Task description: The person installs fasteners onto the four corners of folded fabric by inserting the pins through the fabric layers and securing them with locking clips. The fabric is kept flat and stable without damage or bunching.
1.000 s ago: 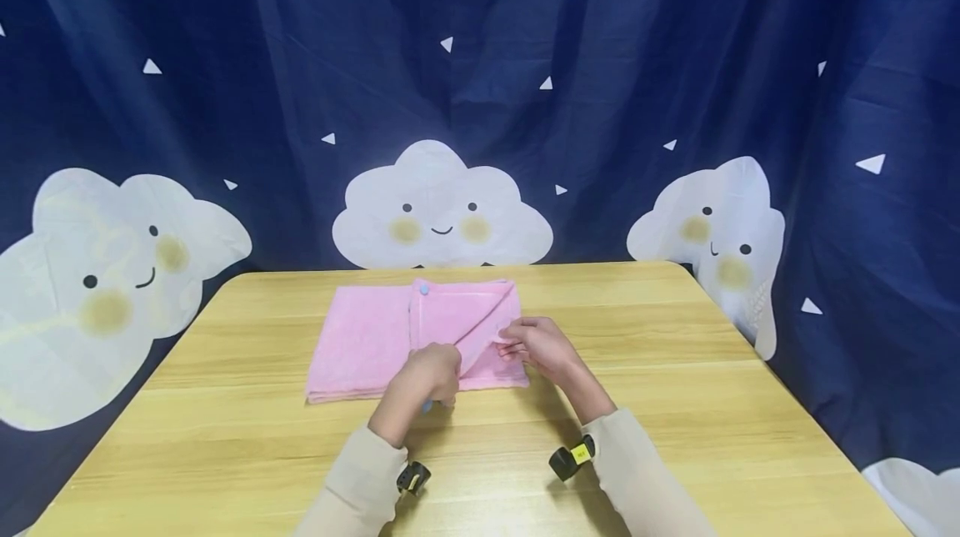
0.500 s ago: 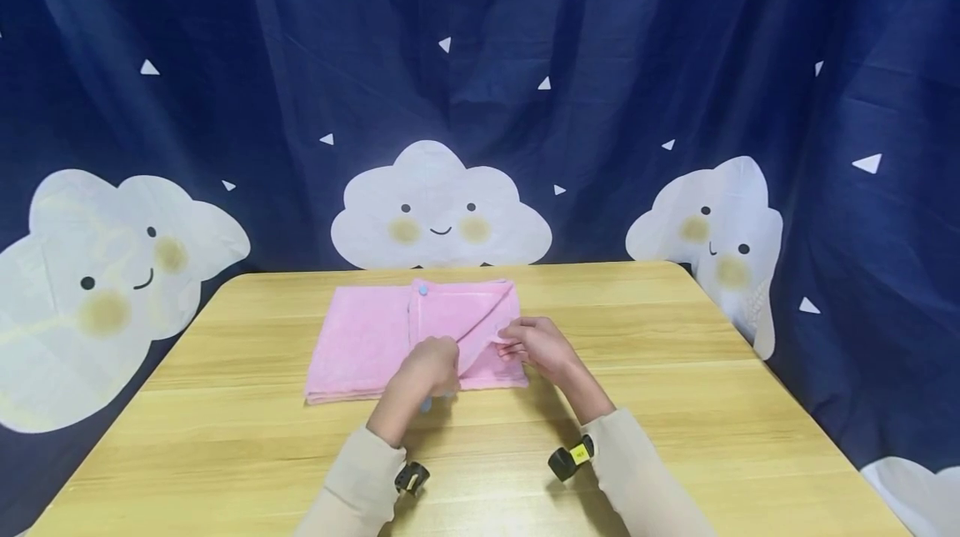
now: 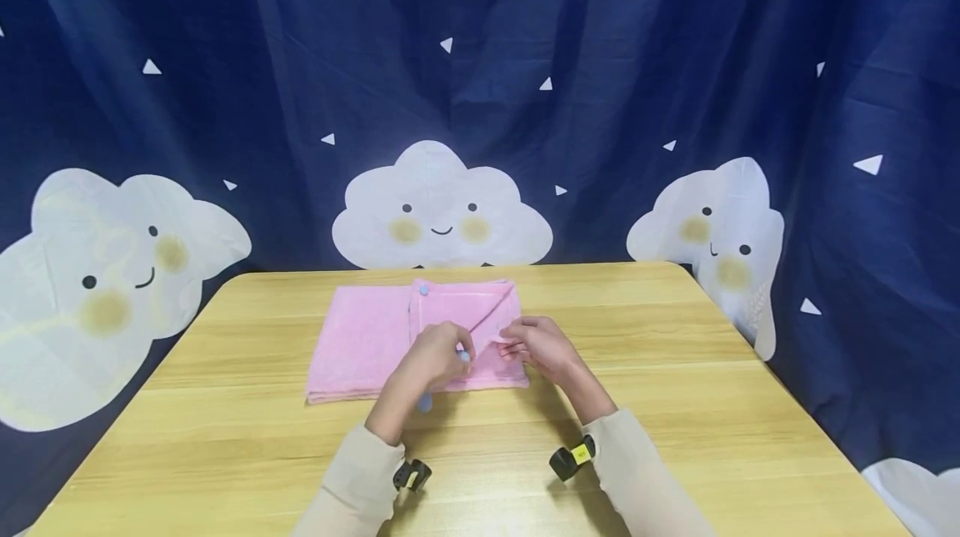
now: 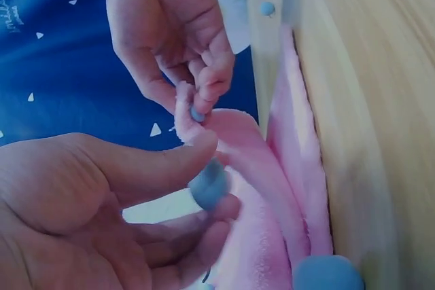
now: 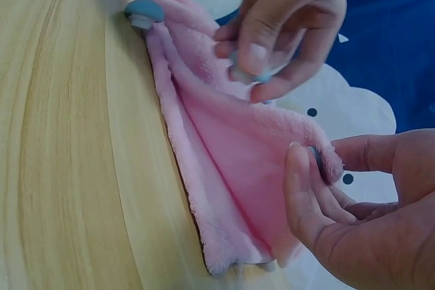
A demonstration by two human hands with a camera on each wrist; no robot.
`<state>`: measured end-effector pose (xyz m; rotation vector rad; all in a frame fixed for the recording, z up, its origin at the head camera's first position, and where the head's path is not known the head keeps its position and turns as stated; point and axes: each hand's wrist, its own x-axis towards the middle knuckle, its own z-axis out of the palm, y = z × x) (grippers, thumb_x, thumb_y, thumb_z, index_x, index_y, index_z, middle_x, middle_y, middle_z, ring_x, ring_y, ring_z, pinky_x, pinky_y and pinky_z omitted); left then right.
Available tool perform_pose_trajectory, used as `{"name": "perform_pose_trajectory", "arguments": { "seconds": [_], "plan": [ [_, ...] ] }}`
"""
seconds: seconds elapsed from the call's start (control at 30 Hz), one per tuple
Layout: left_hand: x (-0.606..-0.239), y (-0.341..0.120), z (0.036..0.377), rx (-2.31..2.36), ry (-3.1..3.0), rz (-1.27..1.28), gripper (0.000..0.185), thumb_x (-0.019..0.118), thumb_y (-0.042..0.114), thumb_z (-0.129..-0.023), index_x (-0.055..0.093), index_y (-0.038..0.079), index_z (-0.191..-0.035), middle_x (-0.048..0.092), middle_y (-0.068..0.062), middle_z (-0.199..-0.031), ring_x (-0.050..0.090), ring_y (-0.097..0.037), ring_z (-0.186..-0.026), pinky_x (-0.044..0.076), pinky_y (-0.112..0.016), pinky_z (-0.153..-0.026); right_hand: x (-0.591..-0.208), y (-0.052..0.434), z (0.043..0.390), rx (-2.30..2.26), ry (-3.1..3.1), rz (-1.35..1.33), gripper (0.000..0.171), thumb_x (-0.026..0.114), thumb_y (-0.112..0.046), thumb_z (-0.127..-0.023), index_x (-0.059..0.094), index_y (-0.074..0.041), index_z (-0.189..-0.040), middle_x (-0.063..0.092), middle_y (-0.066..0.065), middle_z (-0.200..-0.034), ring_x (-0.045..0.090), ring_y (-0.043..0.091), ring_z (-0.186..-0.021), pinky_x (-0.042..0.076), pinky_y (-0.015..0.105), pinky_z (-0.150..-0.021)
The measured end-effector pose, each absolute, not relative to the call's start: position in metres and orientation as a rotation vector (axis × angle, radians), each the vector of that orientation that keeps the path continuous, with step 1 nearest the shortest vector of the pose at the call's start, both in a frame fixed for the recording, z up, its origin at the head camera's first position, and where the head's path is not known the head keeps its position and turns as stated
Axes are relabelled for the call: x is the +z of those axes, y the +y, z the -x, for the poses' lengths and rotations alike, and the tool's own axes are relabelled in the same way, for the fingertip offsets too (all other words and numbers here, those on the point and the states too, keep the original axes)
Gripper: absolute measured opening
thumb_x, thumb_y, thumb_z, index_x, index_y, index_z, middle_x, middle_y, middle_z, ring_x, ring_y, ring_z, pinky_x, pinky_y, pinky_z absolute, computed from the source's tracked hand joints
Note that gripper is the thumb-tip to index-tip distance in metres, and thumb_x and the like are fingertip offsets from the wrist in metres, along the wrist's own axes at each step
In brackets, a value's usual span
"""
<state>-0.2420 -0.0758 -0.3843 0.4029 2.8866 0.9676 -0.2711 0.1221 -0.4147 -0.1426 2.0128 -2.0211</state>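
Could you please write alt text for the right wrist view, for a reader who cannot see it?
Two hands work a pink towel on a wooden table: the right hand pinches a towel corner, and the left hand pinches a blue button above it. Another blue button sits at the towel's edge.

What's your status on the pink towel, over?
Left hand pinches a blue button. Right hand pinches the pink towel corner. Towel flat on the table. Nothing in the way.

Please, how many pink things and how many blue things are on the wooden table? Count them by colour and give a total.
Pink fluffy towel: 1
Round blue plastic buttons on the towel: 4
Total: 5
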Motion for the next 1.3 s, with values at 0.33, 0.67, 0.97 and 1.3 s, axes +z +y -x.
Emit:
{"name": "perform_pose_trajectory", "arguments": {
  "seconds": [0.33, 0.67, 0.97, 1.3],
  "plan": [
    [-0.366, -0.068, 0.244, 1.105, 2.925, -0.37, 0.018, 0.08, 0.015, -0.085, 0.07, 0.007, -0.099, 0.073, -0.007, -0.09, 0.067, -0.023, -0.084, 0.055, -0.041, -0.078, -0.415, 0.122, 0.271, -2.02, 1.997, 0.157, 0.024, 0.056, -0.003, -0.097, 0.055, 0.015, -0.112, 0.065, 0.008, -0.087, 0.065, 0.014, -0.075, 0.057, 0.026, -0.076],
    [-0.381, -0.063, 0.261, 1.489, 2.866, -0.394, 0.02, 0.072, 0.014, -0.092, 0.077, 0.007, -0.111, 0.078, -0.008, -0.104, 0.072, -0.024, -0.095, 0.057, -0.043, -0.085, -0.415, 0.123, 0.273, -2.024, 1.991, 0.113, 0.02, 0.057, -0.002, -0.096, 0.057, 0.012, -0.11, 0.066, 0.008, -0.086, 0.066, 0.015, -0.076, 0.058, 0.026, -0.076],
    [-0.4, -0.057, 0.276, 2.031, 2.5, -0.234, 0.021, 0.072, 0.009, -0.093, 0.075, 0.0, -0.111, 0.077, -0.018, -0.103, 0.075, -0.027, -0.09, 0.061, -0.037, -0.083, -0.413, 0.123, 0.273, -2.018, 1.99, 0.102, 0.021, 0.058, -0.003, -0.097, 0.058, 0.012, -0.111, 0.066, 0.007, -0.085, 0.065, 0.014, -0.076, 0.056, 0.025, -0.074],
    [-0.412, -0.056, 0.281, 2.16, 2.317, -0.174, 0.023, 0.076, 0.01, -0.09, 0.076, 0.0, -0.11, 0.076, -0.02, -0.108, 0.073, -0.018, -0.083, 0.06, -0.039, -0.087, -0.413, 0.124, 0.273, -2.011, 2.004, 0.115, 0.027, 0.059, -0.004, -0.097, 0.059, 0.015, -0.115, 0.067, 0.007, -0.086, 0.065, 0.013, -0.076, 0.055, 0.024, -0.073]
  ]
}}
